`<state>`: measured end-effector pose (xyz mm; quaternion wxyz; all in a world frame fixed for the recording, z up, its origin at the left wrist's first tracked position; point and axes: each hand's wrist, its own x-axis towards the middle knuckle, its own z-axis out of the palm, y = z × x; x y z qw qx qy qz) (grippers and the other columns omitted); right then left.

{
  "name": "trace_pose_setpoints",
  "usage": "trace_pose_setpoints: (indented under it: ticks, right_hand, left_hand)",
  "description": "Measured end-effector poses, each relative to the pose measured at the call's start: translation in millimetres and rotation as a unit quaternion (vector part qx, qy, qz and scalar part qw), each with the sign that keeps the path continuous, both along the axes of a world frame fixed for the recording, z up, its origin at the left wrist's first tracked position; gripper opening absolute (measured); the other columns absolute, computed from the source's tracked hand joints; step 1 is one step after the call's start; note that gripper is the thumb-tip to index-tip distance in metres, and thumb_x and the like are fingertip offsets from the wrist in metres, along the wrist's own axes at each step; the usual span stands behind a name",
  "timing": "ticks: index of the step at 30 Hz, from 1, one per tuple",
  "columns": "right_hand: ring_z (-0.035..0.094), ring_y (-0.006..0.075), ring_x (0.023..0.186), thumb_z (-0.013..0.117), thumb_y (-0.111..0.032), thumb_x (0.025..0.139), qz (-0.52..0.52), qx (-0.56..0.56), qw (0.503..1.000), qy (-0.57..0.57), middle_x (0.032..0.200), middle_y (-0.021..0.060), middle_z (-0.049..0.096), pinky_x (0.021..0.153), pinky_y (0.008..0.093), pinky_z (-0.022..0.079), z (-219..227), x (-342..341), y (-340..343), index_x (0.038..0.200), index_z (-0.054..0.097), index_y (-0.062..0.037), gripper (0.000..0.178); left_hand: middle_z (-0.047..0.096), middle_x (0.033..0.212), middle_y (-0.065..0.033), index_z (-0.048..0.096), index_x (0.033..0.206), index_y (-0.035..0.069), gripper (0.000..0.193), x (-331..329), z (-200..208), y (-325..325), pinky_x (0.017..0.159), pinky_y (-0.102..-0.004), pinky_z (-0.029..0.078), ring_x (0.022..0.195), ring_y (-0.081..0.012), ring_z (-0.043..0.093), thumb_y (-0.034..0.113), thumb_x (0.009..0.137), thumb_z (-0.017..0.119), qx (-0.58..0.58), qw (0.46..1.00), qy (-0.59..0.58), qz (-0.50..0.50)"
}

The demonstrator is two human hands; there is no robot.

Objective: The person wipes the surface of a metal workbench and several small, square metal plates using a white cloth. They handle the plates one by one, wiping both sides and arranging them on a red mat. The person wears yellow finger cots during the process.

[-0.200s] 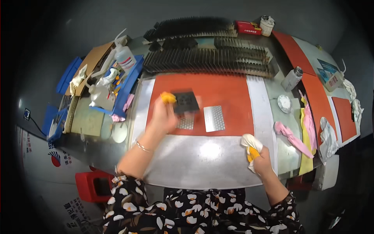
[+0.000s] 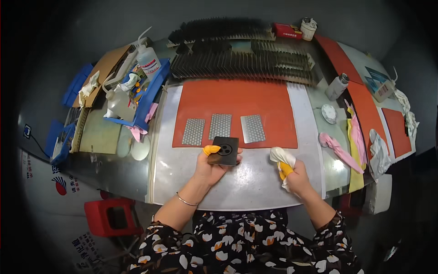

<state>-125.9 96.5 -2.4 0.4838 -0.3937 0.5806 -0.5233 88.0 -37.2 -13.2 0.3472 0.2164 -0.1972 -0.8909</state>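
Note:
My left hand [image 2: 209, 171] is closed on a black rectangular panel [image 2: 224, 158] that looks like a phone back cover, with a round ring of holes in it. The thumb, in an orange finger cot, presses on its left edge. My right hand [image 2: 299, 180] grips a bunched white cloth [image 2: 277, 155], an orange-yellow finger cot showing on it. Beyond the panel, three grey dotted plates, one at the left [image 2: 193, 131], one in the middle [image 2: 221, 126] and one at the right [image 2: 253, 128], lie on a red mat [image 2: 237, 98].
Racks of upright dark panels [image 2: 232, 66] stand at the back. A blue tray [image 2: 150, 98] with squeeze bottles sits left. To the right are a metal flask [image 2: 337, 86], a white round dish [image 2: 329, 114], a pink cloth [image 2: 340, 152] and a yellow cloth [image 2: 356, 173]. A red stool [image 2: 98, 219] stands lower left.
My left hand has brought the black panel from above the mat toward me and slightly right, uncovering the dotted plates. My right hand, still with the cloth, has shifted a little left.

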Motion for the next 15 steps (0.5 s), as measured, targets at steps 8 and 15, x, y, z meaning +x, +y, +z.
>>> trace_pose_setpoints:
  ticks: [8,15]
  right_hand:
    - [0.053,0.0084,0.084,0.041,0.005,0.081,0.03,-0.003,0.995,0.098,0.109,0.0075,0.059,0.072,0.0204,0.042,20,15,-1,0.12,0.053,-0.0008,0.041]
    - [0.057,0.0215,0.092,0.044,0.005,0.076,0.101,-0.024,0.977,0.188,0.108,0.0124,0.059,0.082,0.0289,0.042,31,43,-35,0.116,0.054,0.0,0.042]
  left_hand:
    - [0.059,0.104,-0.0154,0.046,0.116,-0.002,0.049,38,17,7,0.082,-0.0344,0.051,0.094,-0.0227,0.061,0.017,0.077,0.068,-0.32,0.934,-0.149,-0.055]
    - [0.052,0.114,-0.0126,0.041,0.123,-0.002,0.051,43,-4,15,0.087,-0.0352,0.048,0.106,-0.025,0.055,0.014,0.08,0.064,-0.084,0.983,0.043,-0.158]
